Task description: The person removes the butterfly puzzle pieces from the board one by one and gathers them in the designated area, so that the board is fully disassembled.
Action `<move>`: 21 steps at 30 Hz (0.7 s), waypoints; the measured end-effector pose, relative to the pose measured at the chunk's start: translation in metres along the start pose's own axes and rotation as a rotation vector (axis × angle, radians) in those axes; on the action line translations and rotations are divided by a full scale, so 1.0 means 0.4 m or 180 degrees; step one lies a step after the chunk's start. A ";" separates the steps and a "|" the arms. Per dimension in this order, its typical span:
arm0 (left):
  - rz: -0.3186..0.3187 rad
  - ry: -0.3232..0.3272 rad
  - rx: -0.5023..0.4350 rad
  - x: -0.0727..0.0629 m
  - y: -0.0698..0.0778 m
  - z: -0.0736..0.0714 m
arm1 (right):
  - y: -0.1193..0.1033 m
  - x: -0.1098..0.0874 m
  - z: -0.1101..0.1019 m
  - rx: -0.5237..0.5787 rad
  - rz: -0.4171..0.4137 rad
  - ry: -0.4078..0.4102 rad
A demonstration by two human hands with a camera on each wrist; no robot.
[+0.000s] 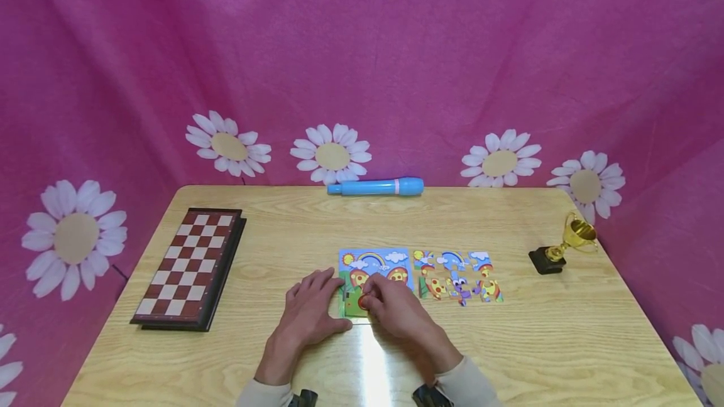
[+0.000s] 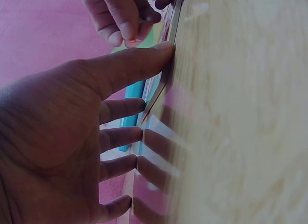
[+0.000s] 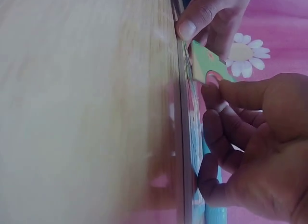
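Observation:
A flat puzzle board (image 1: 370,257) printed with a rainbow, sun, clouds and butterfly wings lies at the middle of the table. My right hand (image 1: 401,311) pinches a green puzzle piece (image 3: 206,60) between thumb and forefinger. In the right wrist view the piece is tilted above the board's lower left part; the remaining fingers curl loosely. My left hand (image 1: 310,314) rests at the board's left side with fingers spread. Its thumb (image 2: 139,58) touches the board's near edge, and its other fingertips reach down to the table beside the board. Fingers partly hide the board's lower half.
Right of the board lie two rows of loose puzzle pieces (image 1: 459,286). A folded chessboard (image 1: 186,265) sits at the left, a small gold trophy cup (image 1: 578,232) on a black base at the right. A blue toy-like tube (image 1: 370,188) lies along the back edge.

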State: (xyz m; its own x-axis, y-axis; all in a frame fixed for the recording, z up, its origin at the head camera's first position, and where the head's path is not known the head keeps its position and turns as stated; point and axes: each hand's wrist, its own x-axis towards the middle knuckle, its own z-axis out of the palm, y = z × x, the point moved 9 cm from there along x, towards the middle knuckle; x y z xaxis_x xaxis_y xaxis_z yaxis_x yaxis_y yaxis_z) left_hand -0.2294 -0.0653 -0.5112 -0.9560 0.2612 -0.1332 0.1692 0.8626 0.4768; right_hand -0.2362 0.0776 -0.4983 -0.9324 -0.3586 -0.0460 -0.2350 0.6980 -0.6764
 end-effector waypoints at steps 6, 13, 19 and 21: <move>0.0010 -0.0003 0.0007 0.000 0.001 -0.001 | 0.019 -0.005 -0.009 0.0491 0.0161 -0.0066; -0.0003 -0.0027 -0.0007 0.000 0.000 0.000 | 0.032 -0.026 -0.041 0.0856 0.0226 0.0081; -0.0031 -0.0065 -0.0048 -0.002 -0.001 0.005 | 0.069 -0.055 -0.073 0.0775 0.0295 0.0188; -0.0031 -0.0047 -0.0057 -0.002 -0.001 0.004 | 0.085 -0.066 -0.086 0.0725 0.0306 0.0225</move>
State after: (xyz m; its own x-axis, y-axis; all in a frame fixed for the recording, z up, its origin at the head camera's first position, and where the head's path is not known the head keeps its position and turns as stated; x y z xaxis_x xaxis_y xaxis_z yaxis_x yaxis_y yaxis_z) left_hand -0.2282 -0.0653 -0.5127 -0.9540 0.2592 -0.1506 0.1554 0.8572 0.4909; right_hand -0.2290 0.1320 -0.4947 -0.9662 -0.2474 -0.0721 -0.0838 0.5663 -0.8200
